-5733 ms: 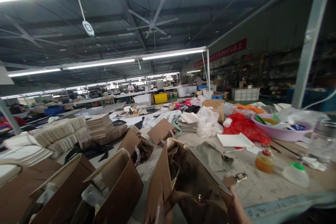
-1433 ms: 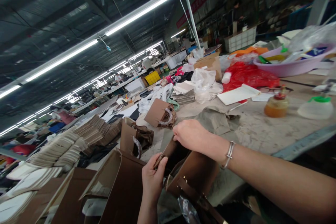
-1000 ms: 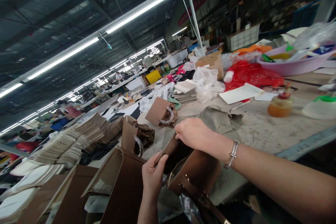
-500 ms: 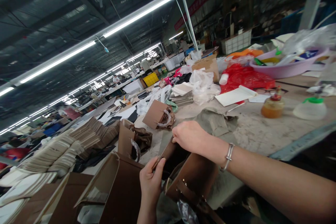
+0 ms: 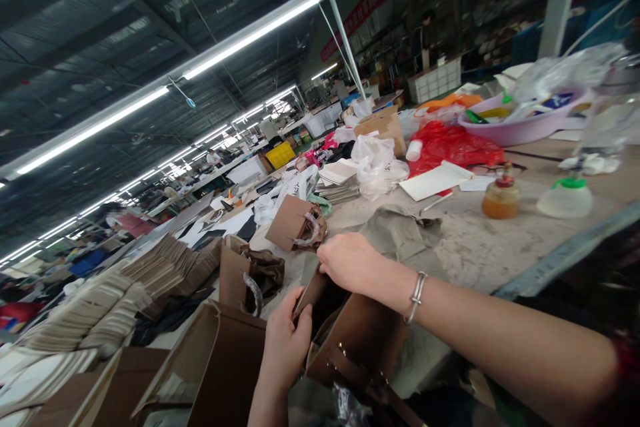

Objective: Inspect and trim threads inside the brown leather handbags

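A brown handbag (image 5: 357, 337) stands open-topped at the table's near edge, its strap and metal studs facing me. My left hand (image 5: 287, 337) pinches the left end of the bag's far top edge between thumb and fingers. Farther along the same edge, my right hand (image 5: 347, 260) grips it with curled fingers; a silver bracelet circles that wrist. The bag's dark inside shows between the edge and the front panel. Beyond my left hand sit another brown bag (image 5: 235, 273) with a wrapped handle and a similar bag (image 5: 287, 223).
Brown open-topped bag bodies (image 5: 227, 360) crowd the lower left, beside stacked beige pieces (image 5: 90, 313). On the right are a jar of amber liquid (image 5: 501, 199), a green-capped bottle (image 5: 566, 200) and a purple basin (image 5: 525, 130). A red plastic bag (image 5: 455, 147) lies behind.
Both hands keep their hold on the bag's edge, with only a slight shift. The view has turned a little, so most things sit somewhat farther left.
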`<state>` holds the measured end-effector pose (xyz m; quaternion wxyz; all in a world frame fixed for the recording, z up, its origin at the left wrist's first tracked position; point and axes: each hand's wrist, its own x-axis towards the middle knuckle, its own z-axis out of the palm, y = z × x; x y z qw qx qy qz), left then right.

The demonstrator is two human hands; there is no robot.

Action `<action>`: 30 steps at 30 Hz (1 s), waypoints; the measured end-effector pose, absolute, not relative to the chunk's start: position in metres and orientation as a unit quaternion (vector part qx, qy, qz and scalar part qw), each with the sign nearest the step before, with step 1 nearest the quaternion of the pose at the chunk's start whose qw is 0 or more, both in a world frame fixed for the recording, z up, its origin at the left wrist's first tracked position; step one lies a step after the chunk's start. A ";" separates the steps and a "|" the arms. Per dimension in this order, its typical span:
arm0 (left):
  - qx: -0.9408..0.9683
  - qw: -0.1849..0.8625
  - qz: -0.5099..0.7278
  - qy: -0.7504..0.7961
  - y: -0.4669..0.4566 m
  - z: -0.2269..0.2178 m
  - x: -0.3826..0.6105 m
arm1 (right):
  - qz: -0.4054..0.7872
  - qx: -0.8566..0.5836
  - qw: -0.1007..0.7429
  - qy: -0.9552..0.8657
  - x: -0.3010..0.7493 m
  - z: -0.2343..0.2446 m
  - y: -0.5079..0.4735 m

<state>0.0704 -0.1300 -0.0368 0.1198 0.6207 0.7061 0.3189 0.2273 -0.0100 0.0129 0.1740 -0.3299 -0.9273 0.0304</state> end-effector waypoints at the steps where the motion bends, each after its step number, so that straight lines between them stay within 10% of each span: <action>1: 0.627 0.124 0.318 0.700 -0.129 -0.035 0.072 | 0.033 -0.330 0.173 -0.927 0.227 0.014 -0.010; 30: 0.589 0.074 0.326 0.736 -0.117 -0.040 0.066 | 0.049 -0.336 0.171 -0.925 0.227 0.007 -0.008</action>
